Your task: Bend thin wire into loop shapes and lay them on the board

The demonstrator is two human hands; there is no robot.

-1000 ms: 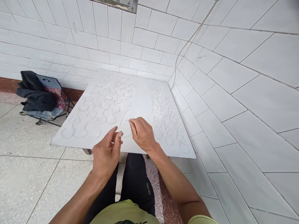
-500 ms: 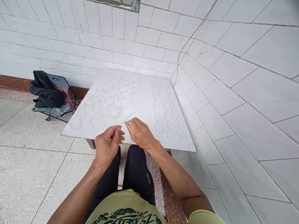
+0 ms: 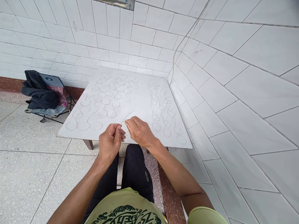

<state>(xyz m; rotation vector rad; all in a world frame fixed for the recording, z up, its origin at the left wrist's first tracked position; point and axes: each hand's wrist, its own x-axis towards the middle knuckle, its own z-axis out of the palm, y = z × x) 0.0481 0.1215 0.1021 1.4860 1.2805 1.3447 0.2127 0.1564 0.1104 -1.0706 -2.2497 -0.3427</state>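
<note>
A thin dark wire (image 3: 128, 114) curves up from between my two hands, over the near part of a white board (image 3: 140, 105). My left hand (image 3: 111, 140) pinches it with thumb and forefinger, the other fingers curled. Just to the right, my right hand (image 3: 140, 130) is closed with its fingertips on the wire too, close to the left fingertips but apart. Whether this is one strand or two cannot be made out. Rows of thin wire rings, some looking linked, lie on the board at the left (image 3: 94, 124) and at the right (image 3: 167, 132).
White tiled walls stand behind and to the right of the board, with a cable (image 3: 174, 59) running down the corner. A folding chair (image 3: 58, 90) with dark cloth (image 3: 42, 93) on it stands at the left. A wooden leg (image 3: 88, 144) shows below the board.
The view has shifted slightly to the right. Both hands stay close together at the wire, with the left hand a little nearer the right one.
</note>
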